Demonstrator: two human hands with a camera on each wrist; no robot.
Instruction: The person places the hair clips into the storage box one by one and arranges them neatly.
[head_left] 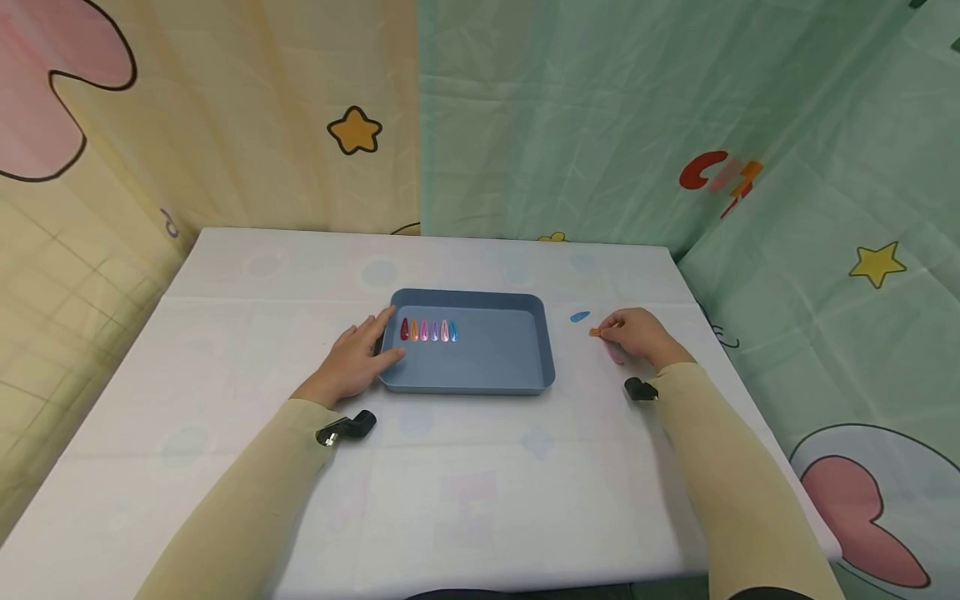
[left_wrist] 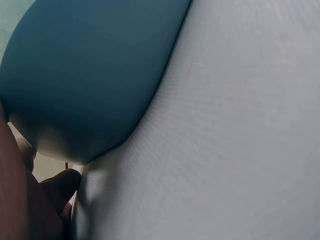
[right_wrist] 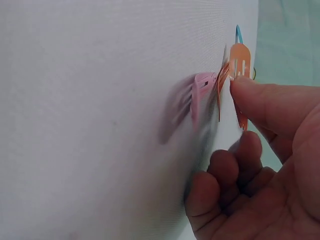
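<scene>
A blue-grey tray (head_left: 495, 367) lies on the table. Along its left rim rests my left hand (head_left: 352, 362), fingers stretched and thumb over the edge; the left wrist view shows the tray corner (left_wrist: 90, 75) beside its fingers. Several coloured snap hair clips (head_left: 424, 331) stand in a row inside the tray, red at the left end and blue at the right. To the right of the tray, my right hand (head_left: 637, 333) pinches an orange hair clip (right_wrist: 240, 55) between thumb and finger. Close by lie a blue clip (head_left: 580, 317) and a pink clip (right_wrist: 200, 92); another orange clip (right_wrist: 223, 82) shows behind the thumb.
A white cloth (head_left: 465, 492) with faint pastel shapes covers the table. Patterned curtains hang behind it, yellow (head_left: 262, 100) at left and green (head_left: 555, 125) at right. A small black device (head_left: 348, 427) is strapped at each wrist.
</scene>
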